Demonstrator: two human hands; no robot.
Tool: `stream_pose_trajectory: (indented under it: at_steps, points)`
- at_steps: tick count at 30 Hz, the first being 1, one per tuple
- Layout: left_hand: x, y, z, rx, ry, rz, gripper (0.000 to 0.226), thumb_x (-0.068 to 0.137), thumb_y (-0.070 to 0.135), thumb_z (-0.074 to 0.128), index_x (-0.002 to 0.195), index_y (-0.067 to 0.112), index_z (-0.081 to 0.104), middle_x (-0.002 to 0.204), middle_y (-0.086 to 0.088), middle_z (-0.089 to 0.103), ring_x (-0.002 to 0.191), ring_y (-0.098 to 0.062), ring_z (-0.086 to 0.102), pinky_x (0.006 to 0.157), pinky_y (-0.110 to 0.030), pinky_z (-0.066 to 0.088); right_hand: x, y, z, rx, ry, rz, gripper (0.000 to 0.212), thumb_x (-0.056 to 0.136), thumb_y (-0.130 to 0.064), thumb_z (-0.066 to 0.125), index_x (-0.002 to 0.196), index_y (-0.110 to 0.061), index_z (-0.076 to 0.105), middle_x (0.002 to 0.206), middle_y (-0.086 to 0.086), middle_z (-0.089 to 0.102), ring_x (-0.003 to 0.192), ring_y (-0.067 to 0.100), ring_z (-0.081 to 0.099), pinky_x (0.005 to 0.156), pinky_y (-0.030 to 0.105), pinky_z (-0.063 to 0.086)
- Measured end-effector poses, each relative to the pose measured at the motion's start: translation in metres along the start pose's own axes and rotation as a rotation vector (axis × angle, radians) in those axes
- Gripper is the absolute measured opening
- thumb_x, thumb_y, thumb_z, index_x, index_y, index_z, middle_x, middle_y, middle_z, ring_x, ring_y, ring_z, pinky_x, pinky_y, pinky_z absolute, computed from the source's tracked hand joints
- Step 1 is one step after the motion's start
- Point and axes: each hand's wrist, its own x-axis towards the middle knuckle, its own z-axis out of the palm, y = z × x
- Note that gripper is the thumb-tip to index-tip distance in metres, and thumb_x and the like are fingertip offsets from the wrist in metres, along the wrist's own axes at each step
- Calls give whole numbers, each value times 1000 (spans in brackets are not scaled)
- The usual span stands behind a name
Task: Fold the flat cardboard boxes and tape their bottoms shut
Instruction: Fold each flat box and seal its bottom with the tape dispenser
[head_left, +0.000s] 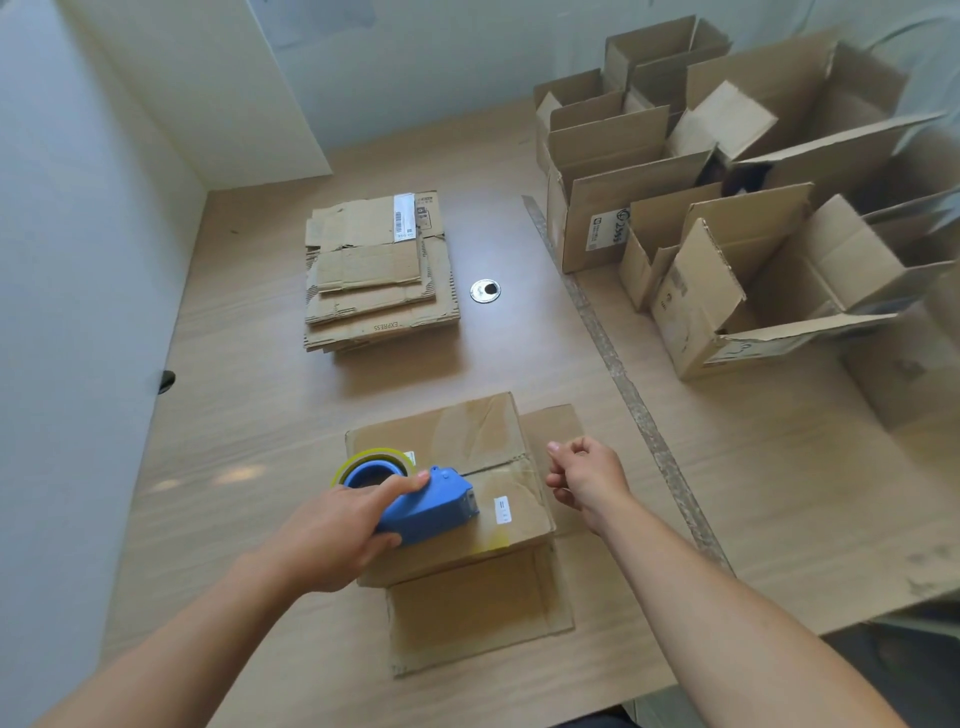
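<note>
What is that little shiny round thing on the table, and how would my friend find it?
Start at the wooden table and find the stack of flat cardboard near its middle. Just to the right of that stack, apart from it, sits a small round silver ring with a dark hole, set in the tabletop. It is the only round, shiny thing there; everything near it is brown and square.

Wood table (519, 249): flat cardboard stack (379, 280), upturned box (467, 467), open boxes (727, 234).
</note>
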Motion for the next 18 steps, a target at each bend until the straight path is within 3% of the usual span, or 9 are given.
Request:
stream_pose_trajectory:
  at_steps: [5, 10, 15, 18]
  points:
    - [1, -3, 2, -4, -6, 12, 68, 99, 41, 51, 150, 53, 8, 139, 13, 51, 114, -21, 52, 90, -32, 43, -2, 2, 5, 33, 35, -40, 22, 96, -15, 63, 79, -15, 49, 66, 5, 56, 49, 12, 53, 48, 24, 40]
    - [2, -5, 6, -15, 10, 25, 68, 99, 41, 50, 149, 54, 6, 139, 14, 51, 112, -20, 52, 90, -32, 43, 0, -6, 0, -71, 81, -194, 23, 94, -19, 65, 76, -16, 51, 64, 2, 60, 52, 13, 56, 54, 30, 43]
    - [3, -7, 7, -28, 19, 19, 69, 98, 42, 52, 149, 55, 8, 139, 13, 51, 113, -21, 52, 92, -33, 44, 8, 8, 9, -124, 70, -123, 24, 94, -20, 66, 75, -16, 51, 67, 5, 62, 53, 17, 56, 52, 29, 44]
    - [4, -6, 7, -18, 18, 24, 68, 98, 42, 52, 149, 55, 7, 139, 12, 51, 113, -21, 52, 90, -32, 44, 12, 16, 18, -143, 65, -69, 24, 92, -26, 69, 74, -16, 55, 75, 7, 68, 61, 23, 62, 64, 41, 55]
